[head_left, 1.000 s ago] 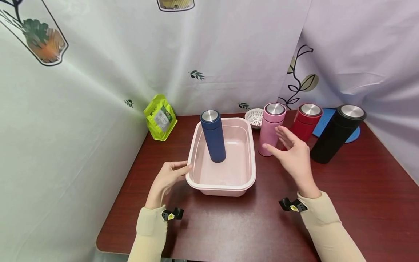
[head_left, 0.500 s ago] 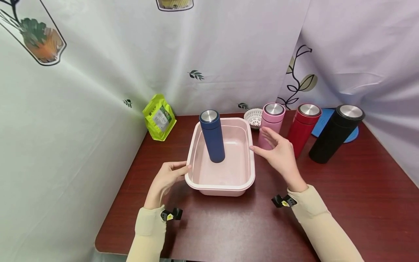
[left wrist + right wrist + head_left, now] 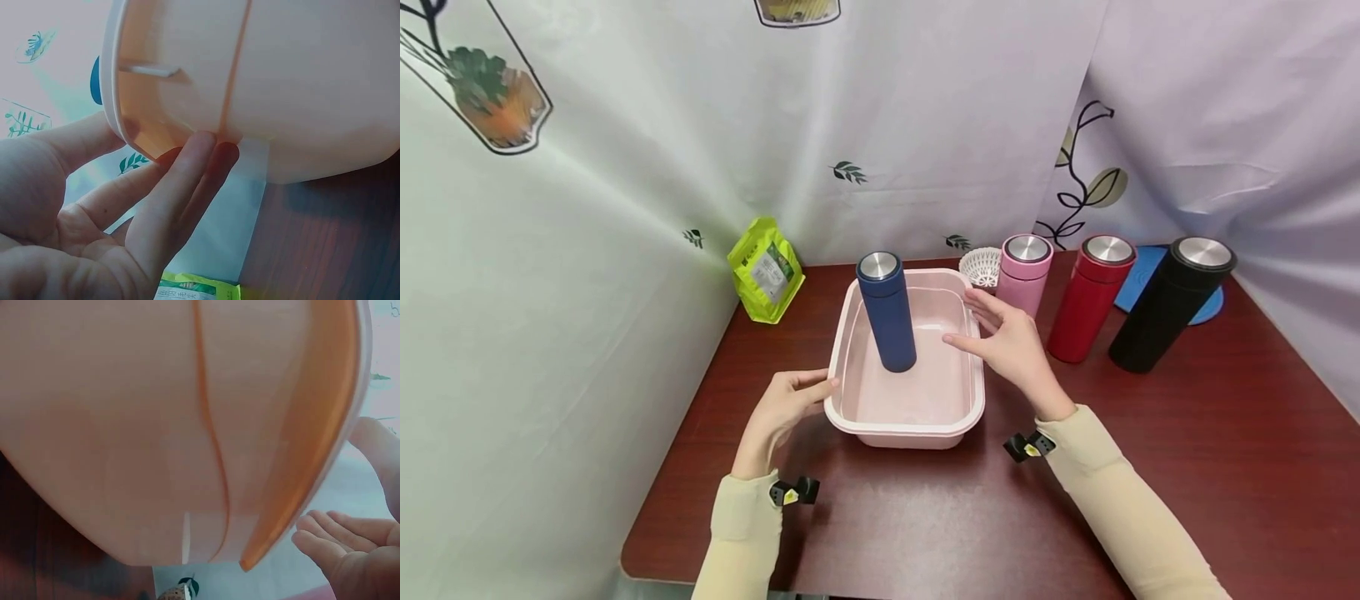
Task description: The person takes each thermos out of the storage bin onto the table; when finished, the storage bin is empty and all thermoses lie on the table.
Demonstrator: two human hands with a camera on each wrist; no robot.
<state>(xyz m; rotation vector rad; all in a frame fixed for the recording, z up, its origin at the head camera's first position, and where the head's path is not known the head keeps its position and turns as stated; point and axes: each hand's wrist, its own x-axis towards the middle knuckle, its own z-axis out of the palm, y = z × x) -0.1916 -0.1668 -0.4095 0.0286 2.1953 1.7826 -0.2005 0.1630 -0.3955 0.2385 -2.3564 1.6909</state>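
A pale pink plastic basin (image 3: 910, 430) stands on the dark red table, with a blue thermos (image 3: 891, 325) upright inside it. My left hand (image 3: 784, 412) grips the basin's left rim, thumb over the edge; in the left wrist view its fingers (image 3: 187, 169) press the outer wall from below. Over the basin's right rim hovers my right hand (image 3: 1013, 346), thumb and fingers spread with nothing between them. The right wrist view has the fingertips (image 3: 306, 528) right by the rim. Just behind that hand is a pink thermos (image 3: 1024, 287), its lower part hidden.
A red thermos (image 3: 1090, 304) and a taller black thermos (image 3: 1172, 308) stand to the right, before a blue round mat (image 3: 1210, 310). Behind the basin sits a white woven basket (image 3: 980, 267). A green pouch (image 3: 767, 271) stands at the back left, near the curtain wall.
My right hand has moved left, from in front of the pink thermos to above the basin's right rim, uncovering the red thermos. The left hand has stayed on the rim.
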